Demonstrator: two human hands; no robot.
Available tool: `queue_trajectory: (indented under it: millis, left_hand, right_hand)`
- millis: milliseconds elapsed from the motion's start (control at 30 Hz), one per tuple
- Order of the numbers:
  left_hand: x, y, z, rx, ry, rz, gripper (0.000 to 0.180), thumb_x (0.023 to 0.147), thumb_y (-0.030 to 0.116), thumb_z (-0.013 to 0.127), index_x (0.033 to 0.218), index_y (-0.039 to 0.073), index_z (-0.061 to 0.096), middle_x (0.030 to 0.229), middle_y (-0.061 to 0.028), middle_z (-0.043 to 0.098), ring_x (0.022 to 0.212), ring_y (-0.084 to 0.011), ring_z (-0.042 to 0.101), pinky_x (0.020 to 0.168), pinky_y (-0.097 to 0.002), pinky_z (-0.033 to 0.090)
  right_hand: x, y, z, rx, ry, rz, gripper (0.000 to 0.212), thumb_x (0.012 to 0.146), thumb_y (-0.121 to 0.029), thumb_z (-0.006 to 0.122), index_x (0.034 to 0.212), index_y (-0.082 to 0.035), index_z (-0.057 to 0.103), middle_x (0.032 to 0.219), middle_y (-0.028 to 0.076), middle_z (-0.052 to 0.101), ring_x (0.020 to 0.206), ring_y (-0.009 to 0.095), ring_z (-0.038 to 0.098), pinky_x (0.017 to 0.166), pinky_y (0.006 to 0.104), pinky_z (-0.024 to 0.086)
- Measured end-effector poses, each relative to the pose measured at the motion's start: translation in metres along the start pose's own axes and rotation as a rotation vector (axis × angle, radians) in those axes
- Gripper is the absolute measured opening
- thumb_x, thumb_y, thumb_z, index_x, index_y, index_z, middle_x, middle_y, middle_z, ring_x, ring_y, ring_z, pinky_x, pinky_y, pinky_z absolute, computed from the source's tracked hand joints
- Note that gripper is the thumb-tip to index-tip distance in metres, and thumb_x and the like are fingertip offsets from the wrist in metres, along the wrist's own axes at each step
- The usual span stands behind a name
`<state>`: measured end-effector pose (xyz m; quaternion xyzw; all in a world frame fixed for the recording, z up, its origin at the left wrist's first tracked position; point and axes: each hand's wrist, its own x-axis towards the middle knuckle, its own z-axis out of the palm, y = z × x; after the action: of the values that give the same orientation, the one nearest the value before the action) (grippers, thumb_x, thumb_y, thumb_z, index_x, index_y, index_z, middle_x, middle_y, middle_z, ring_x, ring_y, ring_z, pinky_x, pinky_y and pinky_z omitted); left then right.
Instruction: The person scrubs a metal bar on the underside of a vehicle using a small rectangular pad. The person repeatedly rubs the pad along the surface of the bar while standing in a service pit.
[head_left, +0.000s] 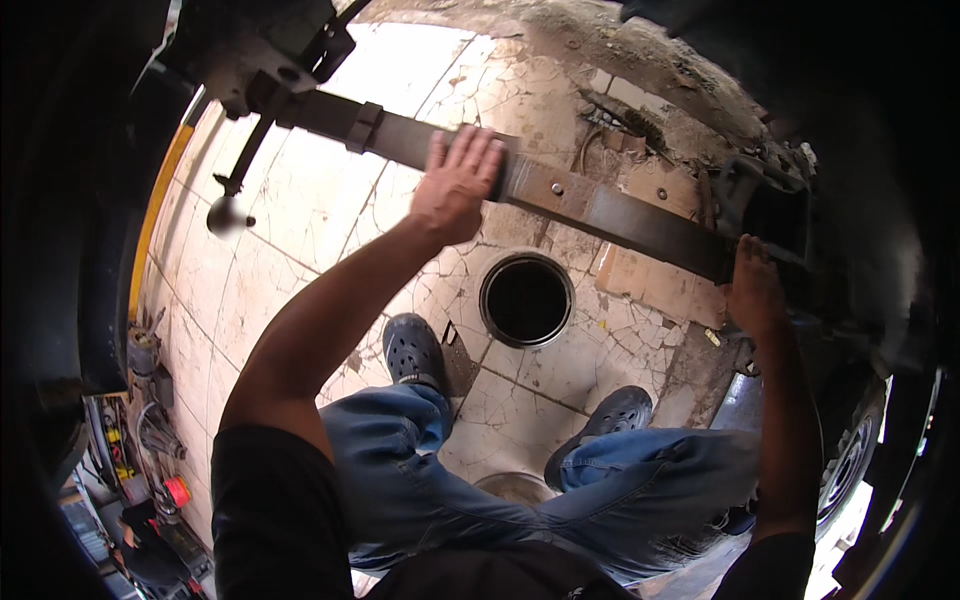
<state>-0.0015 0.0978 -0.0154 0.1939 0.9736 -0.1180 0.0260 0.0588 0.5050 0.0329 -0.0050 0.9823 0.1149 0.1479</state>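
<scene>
A long dark leaf spring (650, 226) runs slantwise across the upper view, with a clip (364, 128) round its left part and a bolt head (558, 189) near its middle. My left hand (460, 190) lies on its mid-length, fingers stretched out and slightly blurred, the thumb hidden. Toward the right end of the spring, my right hand (755, 285) grips its edge in shadow, its fingers only partly showing. The spring's left end meets a dark bracket (235, 75), from which a rod with a rounded end (228, 215) hangs.
Below the spring, a round dark hole (526, 300) opens in the cracked tile floor (300, 240). Cardboard (650, 285) and rubble (650, 40) lie beyond. A wheel (852, 460) stands at the right. Tools and parts (150, 440) crowd the left, beside a yellow bar (160, 210).
</scene>
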Motion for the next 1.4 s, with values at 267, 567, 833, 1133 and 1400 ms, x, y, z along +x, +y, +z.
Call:
queue_trajectory:
  millis: [267, 567, 833, 1133, 1400]
  left_hand:
    - [0.004, 0.007, 0.01, -0.032, 0.135, 0.165, 0.086, 0.081, 0.021, 0.064, 0.155, 0.007, 0.023, 0.162, -0.0098, 0.021, 0.151, -0.0242, 0.016, 0.122, -0.0581, 0.008]
    - [-0.018, 0.038, 0.008, -0.245, 0.138, 0.117, 0.086, 0.076, 0.017, 0.063, 0.154, 0.007, 0.027, 0.162, -0.0106, 0.022, 0.151, -0.0258, 0.019, 0.121, -0.0601, 0.008]
    - [-0.026, -0.035, -0.005, -0.065, 0.152, -0.112, 0.078, 0.08, 0.013, 0.059, 0.153, 0.008, 0.03, 0.161, -0.0085, 0.027, 0.15, -0.0223, 0.022, 0.119, -0.0614, 0.01]
    - [-0.02, 0.024, -0.012, -0.052, -0.009, 0.058, 0.087, 0.079, 0.024, 0.062, 0.155, 0.007, 0.024, 0.163, -0.0091, 0.02, 0.151, -0.0256, 0.017, 0.122, -0.0545, 0.006]
    - [-0.01, 0.001, -0.007, -0.031, 0.043, -0.109, 0.086, 0.077, 0.022, 0.064, 0.152, 0.001, 0.027, 0.161, -0.0187, 0.021, 0.151, -0.031, 0.015, 0.123, -0.0514, 0.005]
  right_hand:
    - [-0.004, -0.006, -0.017, 0.047, -0.071, 0.024, 0.082, 0.083, -0.014, 0.074, 0.145, 0.012, 0.026, 0.147, 0.032, 0.036, 0.14, 0.043, 0.035, 0.116, 0.0469, 0.032]
    - [-0.011, 0.003, 0.001, 0.025, 0.006, -0.017, 0.081, 0.081, -0.012, 0.075, 0.145, 0.01, 0.029, 0.146, 0.032, 0.039, 0.138, 0.044, 0.037, 0.115, 0.0455, 0.033]
    - [-0.009, 0.009, 0.011, 0.038, 0.147, -0.074, 0.08, 0.085, -0.023, 0.072, 0.146, 0.007, 0.031, 0.149, 0.027, 0.039, 0.14, 0.04, 0.036, 0.116, 0.0463, 0.031]
    - [-0.01, 0.01, 0.018, 0.019, 0.15, -0.016, 0.086, 0.084, -0.034, 0.074, 0.148, 0.002, 0.03, 0.15, 0.023, 0.039, 0.142, 0.037, 0.035, 0.115, 0.047, 0.032]
    - [-0.014, 0.009, 0.021, 0.043, 0.165, -0.035, 0.087, 0.083, -0.031, 0.075, 0.147, 0.004, 0.029, 0.15, 0.024, 0.038, 0.142, 0.038, 0.034, 0.116, 0.0473, 0.031]
